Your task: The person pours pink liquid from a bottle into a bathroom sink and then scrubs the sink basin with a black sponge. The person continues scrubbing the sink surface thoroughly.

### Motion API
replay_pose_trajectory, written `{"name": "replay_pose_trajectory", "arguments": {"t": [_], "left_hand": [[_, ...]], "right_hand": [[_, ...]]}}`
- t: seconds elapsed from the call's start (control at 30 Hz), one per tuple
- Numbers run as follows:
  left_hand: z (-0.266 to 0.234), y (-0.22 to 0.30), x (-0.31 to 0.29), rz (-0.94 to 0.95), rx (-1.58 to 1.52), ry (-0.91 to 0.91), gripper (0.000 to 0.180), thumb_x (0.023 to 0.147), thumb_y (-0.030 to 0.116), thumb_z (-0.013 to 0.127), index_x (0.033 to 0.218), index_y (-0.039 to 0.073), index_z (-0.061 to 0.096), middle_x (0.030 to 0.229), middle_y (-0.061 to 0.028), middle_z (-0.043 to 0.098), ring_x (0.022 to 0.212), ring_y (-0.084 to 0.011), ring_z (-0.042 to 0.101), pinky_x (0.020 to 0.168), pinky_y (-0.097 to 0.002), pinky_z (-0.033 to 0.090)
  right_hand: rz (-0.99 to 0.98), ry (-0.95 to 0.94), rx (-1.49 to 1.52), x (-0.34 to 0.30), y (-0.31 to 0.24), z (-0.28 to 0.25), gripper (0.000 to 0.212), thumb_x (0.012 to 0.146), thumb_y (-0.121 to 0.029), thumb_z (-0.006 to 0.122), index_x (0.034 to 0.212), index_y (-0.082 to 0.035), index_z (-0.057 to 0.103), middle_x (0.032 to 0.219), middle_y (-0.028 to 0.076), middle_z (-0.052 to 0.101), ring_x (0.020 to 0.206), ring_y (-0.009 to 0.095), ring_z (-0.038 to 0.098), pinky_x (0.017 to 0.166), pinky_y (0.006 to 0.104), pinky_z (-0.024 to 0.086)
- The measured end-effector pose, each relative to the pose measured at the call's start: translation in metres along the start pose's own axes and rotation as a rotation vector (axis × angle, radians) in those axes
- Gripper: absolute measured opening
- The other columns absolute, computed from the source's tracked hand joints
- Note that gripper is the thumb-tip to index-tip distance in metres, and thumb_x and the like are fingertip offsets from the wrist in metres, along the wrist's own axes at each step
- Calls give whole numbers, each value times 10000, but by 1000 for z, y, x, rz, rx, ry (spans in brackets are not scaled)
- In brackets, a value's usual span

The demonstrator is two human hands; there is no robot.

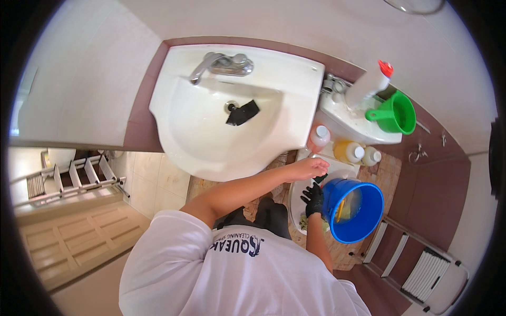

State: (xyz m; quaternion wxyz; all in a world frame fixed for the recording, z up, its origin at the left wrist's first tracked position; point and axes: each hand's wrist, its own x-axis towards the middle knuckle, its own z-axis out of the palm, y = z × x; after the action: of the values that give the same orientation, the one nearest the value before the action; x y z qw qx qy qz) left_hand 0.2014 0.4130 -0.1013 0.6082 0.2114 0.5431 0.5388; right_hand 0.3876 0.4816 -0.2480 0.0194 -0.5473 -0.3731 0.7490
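My bare left hand (308, 169) reaches across above the closed white toilet lid (296, 197), its fingers curled together. A small dark piece (320, 179) shows just below its fingertips; what it is, and whether the fingers grip it, I cannot make out. Close below, my right hand (313, 201) wears a black glove with its fingers spread apart, beside the rim of a blue bucket (352, 210). Inside the bucket are a yellow-handled item (340, 210) and something pale. A flat black piece (242, 112) lies in the white sink (184, 121) by the drain.
On the toilet tank (342, 117) stand a white spray bottle (363, 89) with a red head and a green dipper (396, 113). Pink (319, 138), yellow (348, 151) and pale (372, 156) bottles stand below it. Step ladders lean at right (427, 274) and far left (74, 176).
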Motion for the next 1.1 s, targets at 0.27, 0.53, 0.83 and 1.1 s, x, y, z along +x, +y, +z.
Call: {"name": "replay_pose_trajectory", "arguments": {"t": [0.27, 0.53, 0.83, 1.1], "left_hand": [[-110, 6, -204, 133, -47, 459, 337, 946, 178, 501, 1267, 78, 497, 1180, -71, 589, 1009, -142, 563, 881, -287, 445], [-179, -51, -335, 248, -102, 1042, 286, 936, 169, 533, 1205, 72, 526, 1072, -50, 633, 934, -112, 562, 821, -259, 429], [-208, -88, -412, 301, -103, 1101, 299, 908, 70, 561, 1202, 54, 509, 998, -50, 624, 926, -110, 557, 824, -233, 427], [-218, -71, -335, 349, 25, 729, 379, 923, 140, 562, 1262, 11, 453, 1159, -137, 601, 1046, -161, 562, 888, -286, 452]], "right_hand": [[-619, -221, -229, -57, -97, 119, 253, 930, -194, 532, 1134, -55, 592, 768, 14, 582, 634, 94, 532, 573, 239, 462], [-924, -188, -1679, -20, -100, 338, 642, 820, -403, 614, 1312, -29, 438, 1140, 202, 561, 1116, 377, 504, 894, 462, 446], [-703, 298, -1806, 15, -59, 399, 446, 830, -244, 570, 1236, -74, 497, 1143, 143, 601, 1074, 328, 558, 895, 436, 454], [-616, 17, -968, -2, -66, 359, 282, 865, -238, 518, 1010, -30, 642, 979, 184, 664, 928, 368, 623, 788, 426, 486]]}}
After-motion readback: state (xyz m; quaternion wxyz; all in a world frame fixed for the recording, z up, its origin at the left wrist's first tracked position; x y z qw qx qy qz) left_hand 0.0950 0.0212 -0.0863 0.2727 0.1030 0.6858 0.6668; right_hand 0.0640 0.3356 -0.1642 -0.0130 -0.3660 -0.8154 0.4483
